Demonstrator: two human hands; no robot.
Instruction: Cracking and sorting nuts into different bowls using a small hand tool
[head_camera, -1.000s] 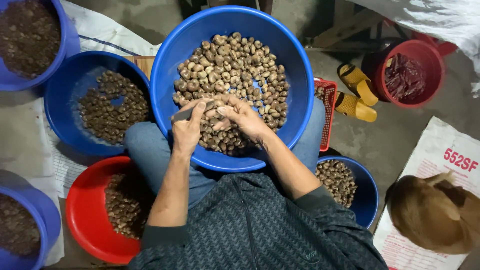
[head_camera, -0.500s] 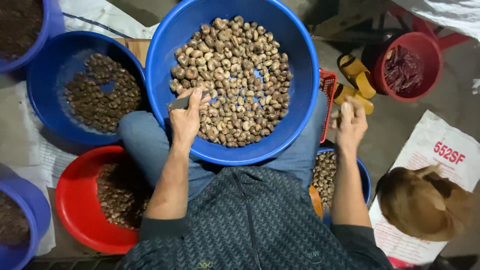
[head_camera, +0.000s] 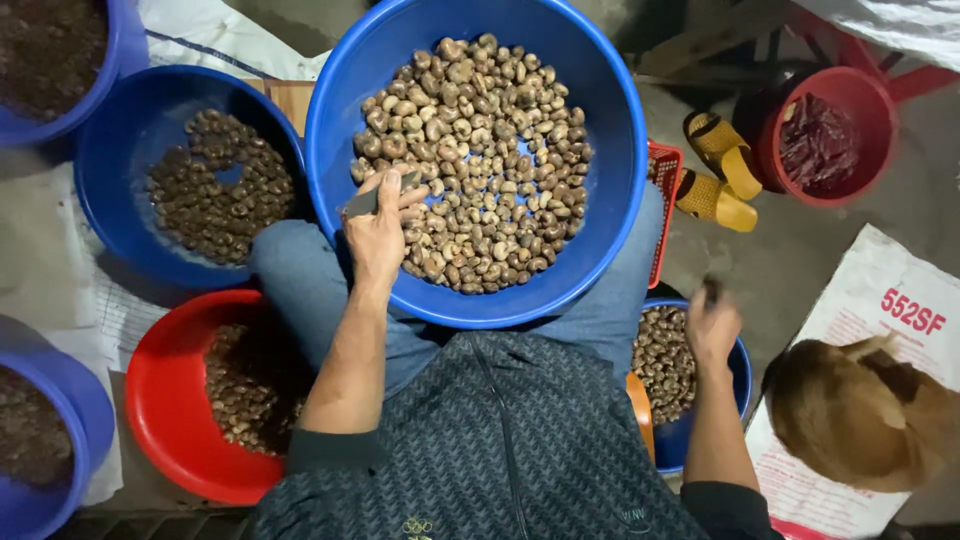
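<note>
A big blue basin (head_camera: 610, 200) full of brown cashew nuts (head_camera: 480, 150) rests on my lap. My left hand (head_camera: 378, 232) sits on its near left rim, closed around a small grey knife (head_camera: 372, 200) that points up and to the right. My right hand (head_camera: 712, 325) hovers over a smaller blue bowl (head_camera: 740, 375) of nuts by my right hip. Its fingers are curled, and a small dark piece shows at the fingertips. Motion blur hides whether it grips that piece.
Left of me stand a blue basin of nuts (head_camera: 130, 130), a red basin of nuts (head_camera: 160, 400) and two blue tubs of dark bits (head_camera: 60, 60). A red basket (head_camera: 662, 200), yellow sandals (head_camera: 715, 175), a red bucket (head_camera: 825, 135), a white sack (head_camera: 890, 310) and a tan animal (head_camera: 860, 415) lie to the right.
My right hand left the big basin, swung out to the right and dropped down over the small blue bowl. My left hand stayed on the rim with the knife.
</note>
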